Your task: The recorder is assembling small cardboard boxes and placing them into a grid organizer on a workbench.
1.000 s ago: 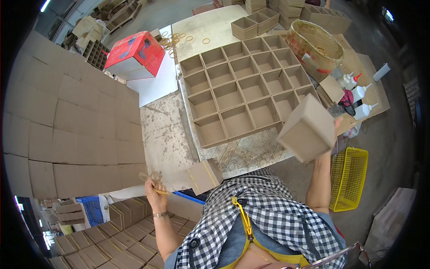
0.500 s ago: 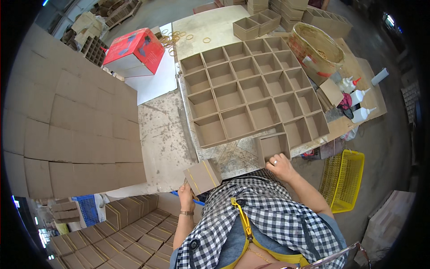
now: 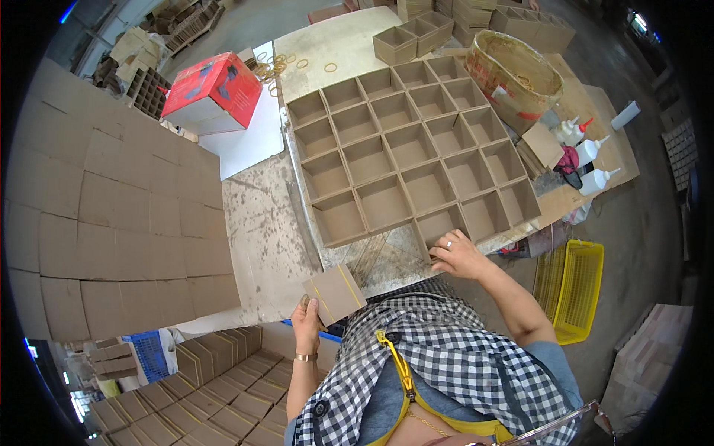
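Left grip [image 3: 305, 325] closed on rubber bands [image 3: 305, 299], beside the near edge of the desk [image 3: 260, 215]; its fingers touch the left side of a banded box [image 3: 336, 293]. Right grip [image 3: 455, 255] pinches the near wall of an open box [image 3: 442, 224], which lies just beyond it, near the desk's edge.

The right hand [image 3: 459, 257] hides part of an open box [image 3: 440, 221]; glasses [image 3: 549, 426] are cut off below

Stained off-white worktable [image 3: 256, 230] carries grid of open square brown cardboard boxes [image 3: 411, 145], more open brown cardboard boxes [image 3: 395, 46] at far side, scattered thin tan rubber bands [image 3: 276, 67], flat white sheet [image 3: 254, 152] at left.
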`<state>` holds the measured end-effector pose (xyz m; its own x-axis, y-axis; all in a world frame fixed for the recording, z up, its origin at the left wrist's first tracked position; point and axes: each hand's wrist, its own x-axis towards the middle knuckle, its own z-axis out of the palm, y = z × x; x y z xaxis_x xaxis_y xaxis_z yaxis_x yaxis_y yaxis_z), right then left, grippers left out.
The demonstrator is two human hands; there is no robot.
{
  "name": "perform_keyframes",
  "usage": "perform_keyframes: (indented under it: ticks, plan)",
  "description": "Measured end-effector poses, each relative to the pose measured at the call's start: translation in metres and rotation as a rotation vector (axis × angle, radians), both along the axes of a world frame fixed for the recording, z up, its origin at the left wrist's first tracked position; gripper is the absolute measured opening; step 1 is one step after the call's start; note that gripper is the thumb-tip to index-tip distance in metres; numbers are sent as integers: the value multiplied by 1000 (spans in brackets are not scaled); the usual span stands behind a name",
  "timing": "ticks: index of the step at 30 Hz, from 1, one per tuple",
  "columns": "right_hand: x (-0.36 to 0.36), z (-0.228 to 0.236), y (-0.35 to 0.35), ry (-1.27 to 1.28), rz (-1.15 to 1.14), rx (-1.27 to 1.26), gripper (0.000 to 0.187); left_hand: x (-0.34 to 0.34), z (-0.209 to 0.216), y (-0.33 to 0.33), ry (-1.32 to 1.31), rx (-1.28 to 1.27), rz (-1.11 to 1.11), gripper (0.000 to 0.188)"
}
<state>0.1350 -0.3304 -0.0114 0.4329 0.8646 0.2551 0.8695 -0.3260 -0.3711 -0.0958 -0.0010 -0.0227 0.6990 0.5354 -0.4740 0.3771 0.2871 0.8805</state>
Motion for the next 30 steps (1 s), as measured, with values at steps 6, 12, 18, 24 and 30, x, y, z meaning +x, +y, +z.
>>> perform_keyframes:
  ticks: [6, 12, 18, 24, 30]
  plan:
    - [-3, 82, 84, 187, 104, 485, 40, 33, 107, -23, -70, 365, -373, 16]
    - [2, 135, 154, 438, 581, 247, 38, 82, 164, -54, -291, 799, -767, 9]
    - [20, 125, 146, 922, 318, 246, 34, 100, 142, -45, -188, 523, -549, 22]
    - [64, 98, 132, 1224, 110, 492, 37, 103, 138, -26, -568, -58, 203, 24]
    - [77, 57, 108, 1707, -62, 687, 32, 92, 80, -59, -310, 503, -391, 34]
